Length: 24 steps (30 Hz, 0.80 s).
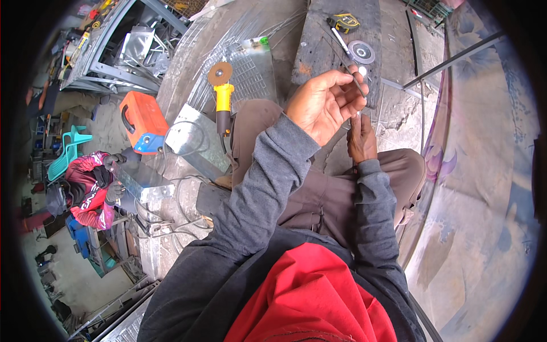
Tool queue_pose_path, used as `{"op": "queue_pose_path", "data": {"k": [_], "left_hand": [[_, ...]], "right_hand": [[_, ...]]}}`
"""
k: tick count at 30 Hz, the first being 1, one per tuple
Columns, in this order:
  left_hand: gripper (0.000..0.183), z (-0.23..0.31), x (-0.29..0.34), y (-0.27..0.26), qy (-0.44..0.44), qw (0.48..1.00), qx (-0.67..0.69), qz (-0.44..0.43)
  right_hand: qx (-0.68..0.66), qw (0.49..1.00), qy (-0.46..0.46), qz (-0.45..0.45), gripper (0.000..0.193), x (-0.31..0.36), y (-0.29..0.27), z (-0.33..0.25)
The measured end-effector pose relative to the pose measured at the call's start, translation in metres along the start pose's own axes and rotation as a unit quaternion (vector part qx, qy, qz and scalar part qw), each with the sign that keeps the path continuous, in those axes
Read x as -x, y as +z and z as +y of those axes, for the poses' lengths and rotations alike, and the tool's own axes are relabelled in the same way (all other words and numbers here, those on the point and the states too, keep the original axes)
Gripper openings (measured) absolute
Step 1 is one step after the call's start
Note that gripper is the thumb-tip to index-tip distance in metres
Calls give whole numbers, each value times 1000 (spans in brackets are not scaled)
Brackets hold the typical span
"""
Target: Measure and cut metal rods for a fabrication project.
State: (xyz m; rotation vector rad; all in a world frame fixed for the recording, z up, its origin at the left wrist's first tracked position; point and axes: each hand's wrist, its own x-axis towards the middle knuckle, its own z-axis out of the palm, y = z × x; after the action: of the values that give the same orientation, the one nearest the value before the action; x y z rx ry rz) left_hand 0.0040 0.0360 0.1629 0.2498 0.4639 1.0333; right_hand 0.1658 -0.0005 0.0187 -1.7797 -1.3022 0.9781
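Through the head camera I see the left hand (322,105) raised palm-up, its fingers curled and its thumb pinching a thin dark rod (358,85) that slants away over the work area. Just below it the right hand (363,139) points upward with fingers bent; its fingertips are partly hidden, so I cannot tell whether they grip anything. Beyond the fingers lies a dark wooden board (312,48), and on it I make out a grey disc (362,52), a white marker (340,40) and, farther off, a yellow-and-black tape measure (343,23). To the left of the knees, a yellow angle grinder (223,100) with a brown wheel lies near a wire mesh (245,77). Past it I have an orange-and-blue machine (143,121) standing on the floor. At far left a co-worker (85,191) in a red top has gloved hands at a shiny metal box (141,183); a patterned cloth (478,216) covers my right side.
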Motion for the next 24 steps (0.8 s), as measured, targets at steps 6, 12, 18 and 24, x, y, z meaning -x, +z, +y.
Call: {"op": "queue_pose_path", "data": {"k": [6,12,18,24], "left_hand": [[19,-4,-4,-2,5,999,30,-29],[18,-4,-3,-1,2,999,31,-34],[20,-6,-3,-4,-1,1000,14,-24],[24,-25,10,-41,-54,986,-155,1]], "right_hand": [[-3,1000,-6,3,44,-1,2,3],[11,1000,-10,8,45,-3,2,7],[10,1000,-1,2,47,-2,2,6],[-16,999,-39,9,45,-2,2,11]]}}
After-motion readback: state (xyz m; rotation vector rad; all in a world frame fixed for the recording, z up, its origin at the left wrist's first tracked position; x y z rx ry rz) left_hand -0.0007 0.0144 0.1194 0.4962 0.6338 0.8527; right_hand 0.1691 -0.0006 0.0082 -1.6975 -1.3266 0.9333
